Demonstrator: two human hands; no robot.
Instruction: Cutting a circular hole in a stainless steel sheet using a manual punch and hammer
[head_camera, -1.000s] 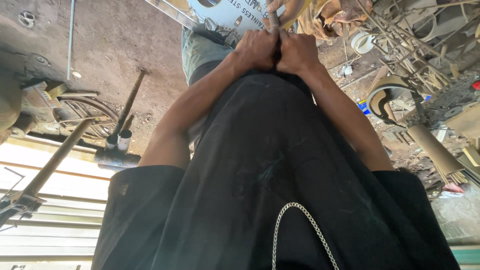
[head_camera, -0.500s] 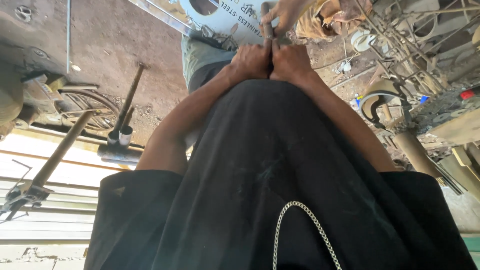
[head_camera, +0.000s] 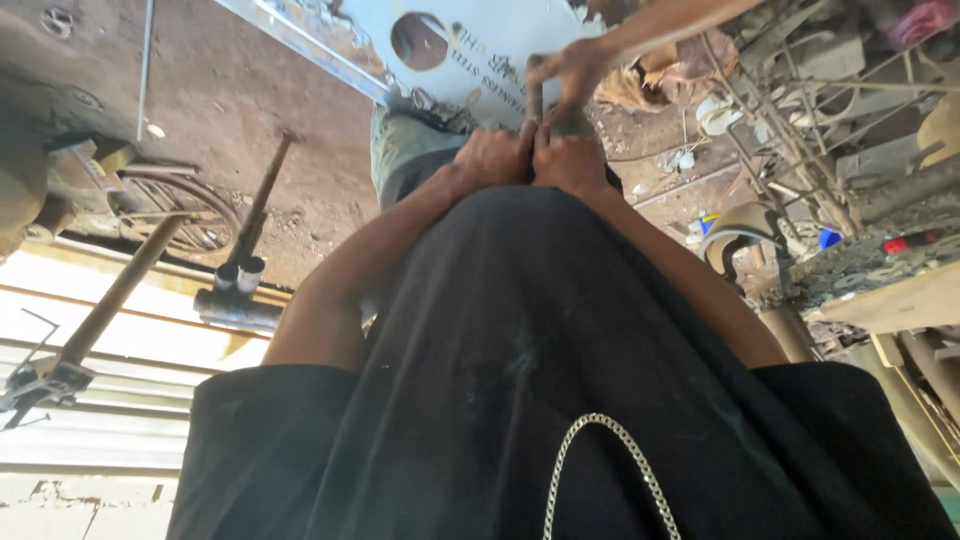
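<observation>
While the left hand (head_camera: 492, 160) and right hand (head_camera: 570, 165) clamp together, fists closed, around the base of the short metal rod (head_camera: 536, 98) at the steel sheet (head_camera: 480, 45), another person's hand (head_camera: 572, 72) steadies its top, so a firm, square hold seems wisest.

Both hands (head_camera: 530, 158) on dark rod (head_camera: 535, 95)

Pale flat sheet-metal panel with round hole (head_camera: 470, 50), smooth, matt. Black cloth shirt (head_camera: 540, 380), matt. Silver metal chain (head_camera: 610, 450), shiny. Rough brown dirt floor (head_camera: 220, 90).
</observation>
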